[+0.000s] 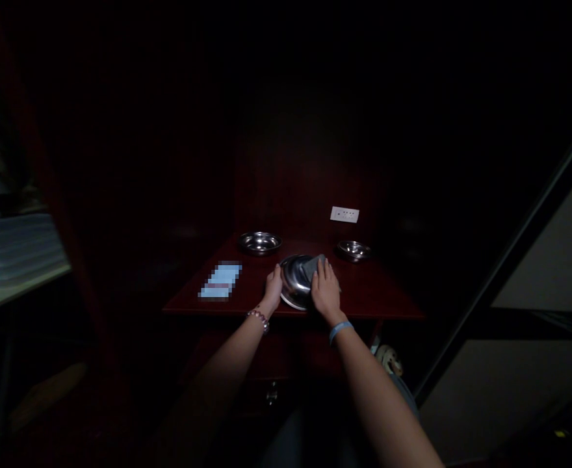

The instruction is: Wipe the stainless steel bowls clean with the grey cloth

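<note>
A shiny metal bowl (294, 286) is at the front middle of the dark red table, its rounded outer side seemingly turned up. My left hand (273, 286) grips its left edge, with the thumb on top. On the right part of the bowl lies a grey cloth (312, 266). My right hand (325, 289) holds this cloth against the metal, fingers stretched over it and partly hiding it. Behind, a second metal bowl (260, 243) stands at the left and a smaller metal bowl (354, 250) at the right, both with their openings up.
A blurred-out bright phone-like rectangle (221, 280) lies on the table (251, 299) left of my hands. A white socket plate (344, 214) is on the back wall. Dark panels close in both sides. Below the tabletop is a metal latch (272, 392).
</note>
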Motion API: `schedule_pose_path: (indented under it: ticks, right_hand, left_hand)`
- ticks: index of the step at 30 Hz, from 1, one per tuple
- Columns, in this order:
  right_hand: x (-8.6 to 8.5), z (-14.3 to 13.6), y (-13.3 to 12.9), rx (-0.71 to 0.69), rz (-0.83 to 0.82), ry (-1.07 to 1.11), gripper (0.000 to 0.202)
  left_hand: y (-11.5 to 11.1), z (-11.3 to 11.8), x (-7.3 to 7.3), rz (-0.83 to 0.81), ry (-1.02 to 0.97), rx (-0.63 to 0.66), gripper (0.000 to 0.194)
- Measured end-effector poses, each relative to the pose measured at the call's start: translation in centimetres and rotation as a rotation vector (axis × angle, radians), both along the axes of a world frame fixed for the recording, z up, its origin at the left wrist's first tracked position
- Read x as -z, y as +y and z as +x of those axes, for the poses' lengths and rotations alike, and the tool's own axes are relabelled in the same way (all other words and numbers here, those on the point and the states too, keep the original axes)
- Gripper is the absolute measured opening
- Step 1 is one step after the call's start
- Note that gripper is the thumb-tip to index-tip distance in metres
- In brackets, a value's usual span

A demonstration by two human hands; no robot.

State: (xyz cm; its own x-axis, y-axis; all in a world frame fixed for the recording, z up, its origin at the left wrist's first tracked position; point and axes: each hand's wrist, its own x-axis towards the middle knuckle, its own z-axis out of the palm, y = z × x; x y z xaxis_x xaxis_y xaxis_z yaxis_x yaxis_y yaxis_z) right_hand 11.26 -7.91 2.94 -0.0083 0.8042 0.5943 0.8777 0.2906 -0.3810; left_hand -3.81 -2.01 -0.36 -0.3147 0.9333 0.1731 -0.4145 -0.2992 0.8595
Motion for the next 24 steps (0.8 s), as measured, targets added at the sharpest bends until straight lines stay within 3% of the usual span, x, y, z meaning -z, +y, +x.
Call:
schedule_pose_path:
  ticks: [6, 9, 17, 24]
  right_hand:
    - [-1.0, -2.5, -1.8, -0.355, 0.058, -0.306, 0.054]
    - [-1.6, -2.4, -1.7, -0.330, 0.067, -0.271, 0.053]
    - [-1.5, 0.4, 0.7, -0.140, 0.090, 0.064, 0.056]
    - [-0.7, 2.5, 3.1, -0.229, 0.059, 0.698, 0.061]
  left_hand:
    - [-0.1, -0.3, -0.1, 0.025, -0.112, 0.069, 0.040]
    - [-0.2, -0.3, -0.1, 0.024, -0.127, 0.088, 0.042]
    - [0.3, -0.1, 0.3, 0.095, -0.011, 0.048, 0.054]
    - [-0.4, -0.2, -0.1, 0.066, -0.028, 0.024, 0.059]
